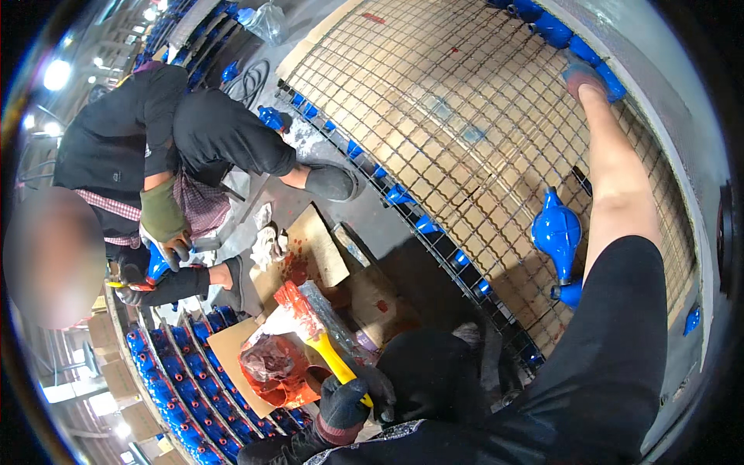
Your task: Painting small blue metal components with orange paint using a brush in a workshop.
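My left hand, in a dark glove with a maroon cuff, is closed round the yellow handle of a paintbrush. The brush's bristle end is smeared red and lies over a red-stained container with crumpled plastic in it. My right arm stretches far over a wire grid. At its end my gloved right hand grips a blue metal casting at the far right edge; its fingertips are partly hidden. Nearer on the grid lies another blue casting, bulging in the middle with narrow ends, beside a smaller blue piece.
A co-worker sits at the left, a gloved hand on a blue casting and a yellow-handled brush. Racks of blue castings stand lower left. Red-spattered cardboard lies on the floor. Cardboard lies under the wire grid.
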`<state>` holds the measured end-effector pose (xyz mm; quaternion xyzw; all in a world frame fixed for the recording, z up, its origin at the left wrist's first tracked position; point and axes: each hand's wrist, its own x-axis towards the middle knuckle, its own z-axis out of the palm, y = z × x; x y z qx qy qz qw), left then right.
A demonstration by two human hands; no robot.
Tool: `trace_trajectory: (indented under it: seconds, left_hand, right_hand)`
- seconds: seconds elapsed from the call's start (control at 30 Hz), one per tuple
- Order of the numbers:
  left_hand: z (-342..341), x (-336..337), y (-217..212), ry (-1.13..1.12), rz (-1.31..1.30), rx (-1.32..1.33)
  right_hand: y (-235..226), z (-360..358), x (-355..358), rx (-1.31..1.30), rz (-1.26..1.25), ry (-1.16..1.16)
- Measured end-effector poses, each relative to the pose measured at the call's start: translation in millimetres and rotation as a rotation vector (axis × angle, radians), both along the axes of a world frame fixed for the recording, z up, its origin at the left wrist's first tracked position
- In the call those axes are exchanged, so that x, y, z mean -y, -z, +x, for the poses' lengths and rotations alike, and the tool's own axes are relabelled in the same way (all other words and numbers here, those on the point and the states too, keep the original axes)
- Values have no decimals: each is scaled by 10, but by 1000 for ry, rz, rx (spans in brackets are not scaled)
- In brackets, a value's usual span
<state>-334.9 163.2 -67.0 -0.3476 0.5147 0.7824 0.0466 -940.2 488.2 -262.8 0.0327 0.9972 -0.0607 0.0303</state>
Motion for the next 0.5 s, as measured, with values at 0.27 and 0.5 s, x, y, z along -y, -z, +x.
trace_trajectory:
  seconds: [0.27,0.5]
  left_hand:
    - [180,69,-7,49,252,-127]
    - [330,-4,-84,153,396,-260]
  right_hand:
    - [-126,511,-115,2,-143,-77]
    - [-148,1761,726,-38,-374,-379]
